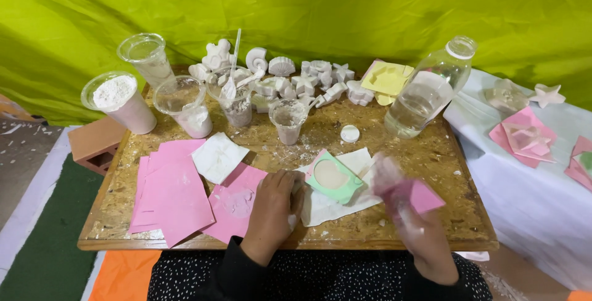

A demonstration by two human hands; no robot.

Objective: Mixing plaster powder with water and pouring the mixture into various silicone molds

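Note:
A green mould [333, 177] filled with pale plaster lies on a white sheet [330, 202] near the front of the wooden table [431, 153]. My left hand [275, 204] rests flat beside it on a dusty pink sheet [234, 205], fingers touching the mould's left edge. My right hand [398, 193], blurred by motion, holds a pink card [424, 197] just to the right of the mould.
Several plastic cups of white powder [120, 101] stand at the back left, with white plaster figures [308, 79] behind them. One cup [233, 94] holds a spoon. A clear water bottle [428, 88], its white cap [349, 133], pink sheets [169, 193] and a side table [530, 153] surround the work.

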